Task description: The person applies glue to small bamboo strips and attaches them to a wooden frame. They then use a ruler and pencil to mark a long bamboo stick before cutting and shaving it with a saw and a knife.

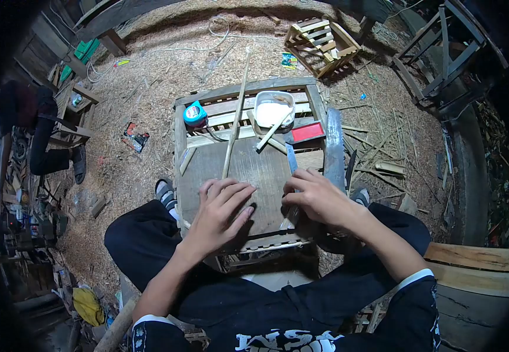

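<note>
"Where is our narrow, pale metal strip (291,158)?"
"At our right hand (306,196), over the flat brown wooden board (257,161) on the slatted wooden surface (187,94). Those fingers curl in; we can't tell whether they grip it."
"And our left hand (222,211)?"
"Loosely spread, palm down, with nothing visible in it, near the end of a long, pale wooden stick (238,117)."
"How far along are we?"
"A short pale piece (187,161) lies apart, probably cut already; the long stick looks untrimmed. We see nothing joined on the board, and can't judge what remains."
"Farther out?"
"A white plastic tub (274,111), a red rectangular pad (307,132) and a round teal tape measure (194,114)."
"Any brands?"
"The tape's label is too small to read. Our dark shirt (266,320) has big white letters, upside down and unclear."
</note>
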`<state>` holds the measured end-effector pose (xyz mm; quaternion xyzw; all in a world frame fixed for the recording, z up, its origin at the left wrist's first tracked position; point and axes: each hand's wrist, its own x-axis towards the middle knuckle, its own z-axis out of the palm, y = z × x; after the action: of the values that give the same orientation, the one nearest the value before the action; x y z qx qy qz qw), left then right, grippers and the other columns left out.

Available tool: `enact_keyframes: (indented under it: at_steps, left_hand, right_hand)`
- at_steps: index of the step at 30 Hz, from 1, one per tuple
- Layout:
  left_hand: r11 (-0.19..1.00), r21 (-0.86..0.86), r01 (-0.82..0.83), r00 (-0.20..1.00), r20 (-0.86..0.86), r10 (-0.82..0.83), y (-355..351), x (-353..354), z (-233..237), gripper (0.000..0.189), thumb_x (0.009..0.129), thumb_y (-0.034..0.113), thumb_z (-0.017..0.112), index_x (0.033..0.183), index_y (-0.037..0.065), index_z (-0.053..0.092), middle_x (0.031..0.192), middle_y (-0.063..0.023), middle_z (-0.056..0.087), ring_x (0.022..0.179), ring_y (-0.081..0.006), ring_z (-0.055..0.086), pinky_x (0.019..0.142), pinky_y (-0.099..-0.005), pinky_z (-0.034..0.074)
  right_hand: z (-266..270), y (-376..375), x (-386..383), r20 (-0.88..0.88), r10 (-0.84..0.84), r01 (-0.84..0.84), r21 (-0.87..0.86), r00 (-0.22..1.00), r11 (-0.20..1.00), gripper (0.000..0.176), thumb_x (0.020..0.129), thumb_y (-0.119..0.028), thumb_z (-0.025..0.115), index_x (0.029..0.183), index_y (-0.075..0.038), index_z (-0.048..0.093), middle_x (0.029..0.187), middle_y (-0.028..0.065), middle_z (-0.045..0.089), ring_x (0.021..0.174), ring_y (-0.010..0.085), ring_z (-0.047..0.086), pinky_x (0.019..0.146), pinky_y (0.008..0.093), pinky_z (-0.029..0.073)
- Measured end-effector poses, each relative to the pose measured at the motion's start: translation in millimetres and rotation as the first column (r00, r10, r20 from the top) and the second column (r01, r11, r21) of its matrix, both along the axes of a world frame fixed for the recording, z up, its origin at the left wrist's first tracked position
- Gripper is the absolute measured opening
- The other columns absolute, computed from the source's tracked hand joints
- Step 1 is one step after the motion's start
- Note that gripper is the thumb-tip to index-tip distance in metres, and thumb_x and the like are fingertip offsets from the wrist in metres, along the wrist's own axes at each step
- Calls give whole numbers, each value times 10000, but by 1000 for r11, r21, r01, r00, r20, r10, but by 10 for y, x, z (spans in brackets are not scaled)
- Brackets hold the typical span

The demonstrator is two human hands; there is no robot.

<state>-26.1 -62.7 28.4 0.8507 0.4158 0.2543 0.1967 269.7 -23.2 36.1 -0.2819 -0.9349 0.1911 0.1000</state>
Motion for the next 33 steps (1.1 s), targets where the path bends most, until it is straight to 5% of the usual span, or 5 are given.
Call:
enact_keyframes:
  at_steps: [33]
  left_hand:
    - [999, -33, 36, 999, -32, -37, -10, 40, -45, 439, 955, 185, 735, 1375, 80, 661, 1342, -90, 655, 1338, -284, 536, 1188, -489, 285]
  right_hand:
    - [-12, 0, 94, -36, -114, 117, 89, 993, 989, 389, 684, 53, 727, 1048, -82, 740, 1106, 80, 627, 1151, 286, 580, 924, 404, 480]
